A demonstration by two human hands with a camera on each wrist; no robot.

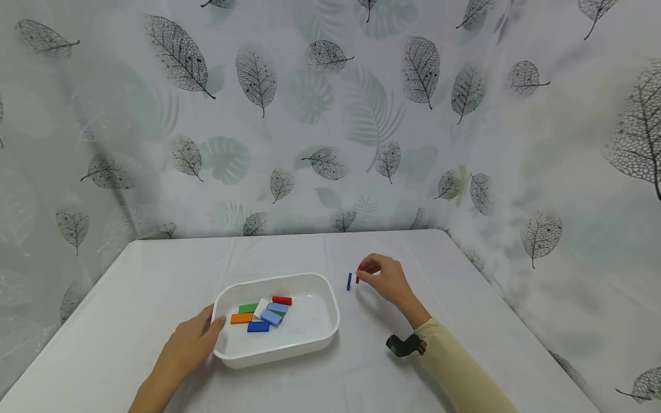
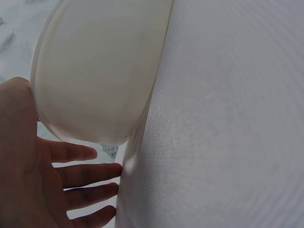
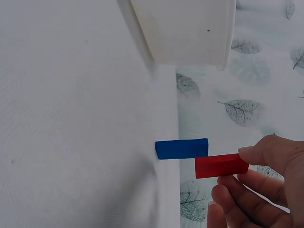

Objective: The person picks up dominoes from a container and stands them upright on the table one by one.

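My right hand (image 1: 384,279) pinches a red block (image 3: 221,166) between thumb and fingers, holding it upright. The red block appears raised off the table. Beside it, a blue block (image 3: 182,149) stands on end on the table, a small gap apart from the red one in the head view. At the left end of a white plastic tray (image 1: 279,349), my left hand (image 1: 191,341) holds the rim. Its thumb lies over the edge, and the other fingers (image 2: 90,175) extend down outside the wall.
Inside the tray several flat blocks lie loosely: an orange block (image 1: 241,318), a white block (image 1: 260,308), a red block (image 1: 282,300), a dark blue block (image 1: 258,326), plus light blue and green ones. A leaf-patterned curtain (image 1: 330,115) surrounds the white table (image 1: 279,252).
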